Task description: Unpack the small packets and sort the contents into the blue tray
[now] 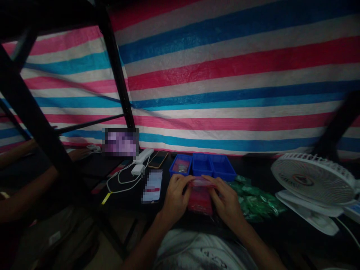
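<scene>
Pouch (200, 205) of thin, probably plastic film, smooth plastic trays (202, 165), glossy crinkled packets (257, 203).

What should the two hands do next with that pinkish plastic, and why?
Perhaps the left hand and right hand should gently feel along the upper edge of the pinkish plastic. They already hold it from opposite sides, close to that edge, and the picture is too dim to tell whether it is open or closed there.
</scene>
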`<state>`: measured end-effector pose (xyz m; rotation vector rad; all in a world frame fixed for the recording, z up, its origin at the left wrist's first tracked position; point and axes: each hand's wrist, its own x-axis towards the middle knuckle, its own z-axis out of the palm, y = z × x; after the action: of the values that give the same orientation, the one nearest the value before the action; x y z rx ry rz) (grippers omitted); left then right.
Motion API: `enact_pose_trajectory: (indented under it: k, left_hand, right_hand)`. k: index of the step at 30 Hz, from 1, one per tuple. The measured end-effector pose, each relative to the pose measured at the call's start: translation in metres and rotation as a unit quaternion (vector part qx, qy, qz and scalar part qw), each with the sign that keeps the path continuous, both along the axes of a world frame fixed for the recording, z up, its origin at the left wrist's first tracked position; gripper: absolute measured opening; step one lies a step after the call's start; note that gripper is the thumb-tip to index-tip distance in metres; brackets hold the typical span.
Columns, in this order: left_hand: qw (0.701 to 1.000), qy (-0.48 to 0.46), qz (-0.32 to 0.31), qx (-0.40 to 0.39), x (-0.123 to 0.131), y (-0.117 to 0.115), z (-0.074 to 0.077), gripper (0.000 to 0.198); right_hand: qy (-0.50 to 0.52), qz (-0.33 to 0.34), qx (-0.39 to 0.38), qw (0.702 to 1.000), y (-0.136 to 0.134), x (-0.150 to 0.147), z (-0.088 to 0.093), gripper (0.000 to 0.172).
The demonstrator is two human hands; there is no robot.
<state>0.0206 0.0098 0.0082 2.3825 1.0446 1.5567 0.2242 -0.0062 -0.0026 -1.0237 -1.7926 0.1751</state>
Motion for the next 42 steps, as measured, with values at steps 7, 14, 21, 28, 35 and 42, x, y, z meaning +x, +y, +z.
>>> enact_pose_trajectory:
  k: [7, 14, 21, 28, 35, 42]
  left_hand:
    - [1.000, 0.005, 0.016, 0.009, -0.001, 0.000, 0.003, 0.030]
    - [1.000, -0.005, 0.005, 0.008, -0.002, 0.000, 0.005, 0.038]
    - [0.999, -0.020, -0.034, -0.021, -0.001, -0.002, 0.006, 0.033]
    - [0.995, -0.081, 0.002, -0.064, 0.001, 0.008, -0.008, 0.053]
    - [0.996, 0.003, -0.030, -0.081, 0.001, 0.008, 0.001, 0.009]
    - [0.998, -0.012, -0.031, -0.059, 0.000, 0.004, 0.004, 0.015]
  right_hand:
    - [0.012, 0.044, 0.011, 0.999, -0.002, -0.001, 0.005, 0.038]
    - [0.016, 0.024, 0.037, 0.999, -0.006, -0.003, 0.010, 0.042]
    - [0.008, -0.004, 0.050, 0.999, -0.004, -0.003, 0.007, 0.029]
    - [0.029, -0.013, 0.035, 0.999, -0.002, -0.005, 0.003, 0.018]
    - [0.071, -0.052, 0.049, 0.995, 0.000, -0.003, -0.008, 0.040]
    - [0.029, -0.045, 0.012, 0.998, -0.004, -0.004, 0.004, 0.042]
